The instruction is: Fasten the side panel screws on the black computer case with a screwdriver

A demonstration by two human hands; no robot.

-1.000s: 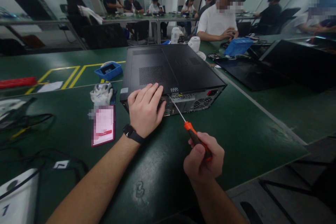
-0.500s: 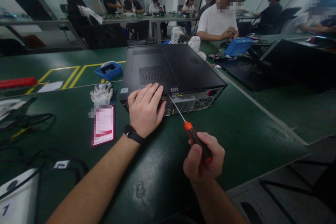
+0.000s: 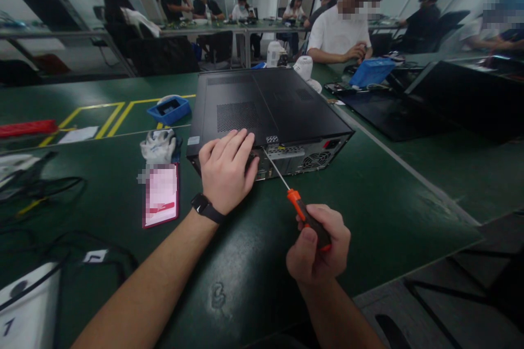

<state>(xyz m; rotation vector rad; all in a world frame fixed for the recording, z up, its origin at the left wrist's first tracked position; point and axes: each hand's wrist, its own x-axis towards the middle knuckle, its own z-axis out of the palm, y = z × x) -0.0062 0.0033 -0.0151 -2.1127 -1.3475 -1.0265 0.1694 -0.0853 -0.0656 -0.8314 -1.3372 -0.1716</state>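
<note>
A black computer case (image 3: 295, 112) lies flat on the green table, its back panel with fan grille facing me. My left hand (image 3: 228, 166) rests on its near edge, fingers stretched over the top and thumb hanging down by the back panel. In my right hand (image 3: 321, 248) is a screwdriver (image 3: 301, 204) with an orange and black handle, fingers closed round the handle. Its thin shaft points up and left, with the tip at the upper rim of the back panel. Whether the tip sits in a screw is too small to tell.
Left of the case are a phone (image 3: 162, 196), a crumpled glove (image 3: 159, 147) and a blue bin (image 3: 170, 110). Cables (image 3: 53, 185) lie farther left. A dark flat panel (image 3: 388, 112) lies at right. A person in a white shirt (image 3: 339, 32) works across the table.
The screwdriver handle has turned slightly in my right hand, with more of its orange stripe showing. My left hand and the case have stayed in place.
</note>
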